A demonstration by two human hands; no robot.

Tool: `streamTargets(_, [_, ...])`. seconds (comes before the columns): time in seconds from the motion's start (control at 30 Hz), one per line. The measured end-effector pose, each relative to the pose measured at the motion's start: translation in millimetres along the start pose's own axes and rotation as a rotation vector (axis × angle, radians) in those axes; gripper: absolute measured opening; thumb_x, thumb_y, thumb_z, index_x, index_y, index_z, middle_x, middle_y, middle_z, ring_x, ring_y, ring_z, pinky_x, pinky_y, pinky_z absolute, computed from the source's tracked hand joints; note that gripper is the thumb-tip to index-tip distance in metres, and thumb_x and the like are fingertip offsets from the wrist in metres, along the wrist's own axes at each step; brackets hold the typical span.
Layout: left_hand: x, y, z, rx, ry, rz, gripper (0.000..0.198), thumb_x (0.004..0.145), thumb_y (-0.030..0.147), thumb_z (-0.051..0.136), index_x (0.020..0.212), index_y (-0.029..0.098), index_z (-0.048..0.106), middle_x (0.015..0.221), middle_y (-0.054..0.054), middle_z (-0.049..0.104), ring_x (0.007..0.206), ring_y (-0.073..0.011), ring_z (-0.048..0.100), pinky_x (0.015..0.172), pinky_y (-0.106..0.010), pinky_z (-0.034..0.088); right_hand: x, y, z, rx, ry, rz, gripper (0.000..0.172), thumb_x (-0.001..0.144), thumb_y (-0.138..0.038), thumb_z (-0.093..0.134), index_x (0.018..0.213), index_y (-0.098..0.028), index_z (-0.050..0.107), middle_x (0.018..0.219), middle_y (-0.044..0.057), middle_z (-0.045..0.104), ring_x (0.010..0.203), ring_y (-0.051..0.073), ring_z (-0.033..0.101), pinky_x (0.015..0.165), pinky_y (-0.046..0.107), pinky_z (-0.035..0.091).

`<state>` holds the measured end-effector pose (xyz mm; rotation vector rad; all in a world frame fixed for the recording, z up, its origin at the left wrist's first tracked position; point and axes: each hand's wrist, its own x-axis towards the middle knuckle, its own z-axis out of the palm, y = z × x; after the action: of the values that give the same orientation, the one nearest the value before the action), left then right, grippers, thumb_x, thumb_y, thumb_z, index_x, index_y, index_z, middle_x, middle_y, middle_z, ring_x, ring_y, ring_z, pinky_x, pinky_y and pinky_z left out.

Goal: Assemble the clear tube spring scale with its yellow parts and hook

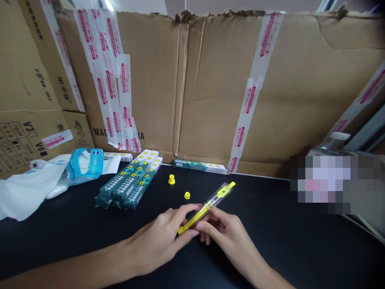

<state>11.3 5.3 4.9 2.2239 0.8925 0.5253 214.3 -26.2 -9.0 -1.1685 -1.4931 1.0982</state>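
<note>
Both hands hold a clear-tubed spring scale [207, 206] with yellow inner parts, tilted so its upper end points right and away from me. My left hand [165, 233] grips its lower end between thumb and fingers. My right hand [224, 230] pinches the tube near its middle, its other fingers curled underneath and partly hidden. On the black table beyond my hands are two loose yellow pieces: a larger flanged cap [171, 179] and a smaller round cap [187, 195].
Several green-and-white printed boxes [132, 180] lie side by side at left; another box [200, 165] rests against the cardboard wall [210, 100]. A white bag with a blue packet [86, 164] sits far left. At right, a capped clear container [339, 138] stands beside a blurred-out area.
</note>
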Motion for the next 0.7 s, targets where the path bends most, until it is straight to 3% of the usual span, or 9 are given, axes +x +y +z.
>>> streamTargets(0.1, [1.1,-0.6,-1.0,-0.045,0.024,0.036,0.041,0.103,0.035,0.043,0.144,0.034,0.044,0.116,-0.003,0.067,0.101,-0.0214,0.065,0.088,-0.029,0.046,-0.2,-0.2,-4.1,-0.060,-0.004,-0.019,0.032,0.089,-0.050,0.064,0.088,-0.018,0.070,0.066,0.000,0.067,0.053,0.014,0.060,0.052,0.024,0.048])
streamTargets(0.23, [6.9,-2.0,-6.4,-0.127,0.169,-0.025,0.036,0.104,0.039,0.036,0.131,0.024,0.053,0.077,0.002,0.058,0.071,-0.0170,0.056,0.068,-0.025,0.041,1.0,-1.3,-15.5,-0.177,0.067,-0.076,0.043,0.098,-0.053,0.047,0.112,-0.018,0.068,0.072,0.003,0.070,0.053,0.014,0.059,0.051,0.025,0.047])
streamTargets(0.43, [17.6,-10.7,-12.5,-0.411,0.401,-0.175,0.037,0.099,0.051,0.042,0.110,0.021,0.060,0.070,0.004,0.040,0.067,-0.0163,0.041,0.064,-0.027,0.032,3.6,1.8,-32.3,-0.497,0.235,-0.189,0.029,0.100,-0.043,0.048,0.106,-0.023,0.069,0.077,0.003,0.069,0.068,0.019,0.065,0.065,0.028,0.050])
streamTargets(0.7, [24.2,-16.0,-14.4,-0.584,0.416,-0.157,0.044,0.090,0.060,0.055,0.095,0.016,0.063,0.060,0.007,0.036,0.055,-0.0122,0.031,0.053,-0.025,0.024,13.9,8.7,-52.1,-0.651,0.335,-0.214,0.024,0.099,-0.037,0.048,0.106,-0.023,0.066,0.086,0.005,0.073,0.078,0.023,0.068,0.073,0.033,0.051])
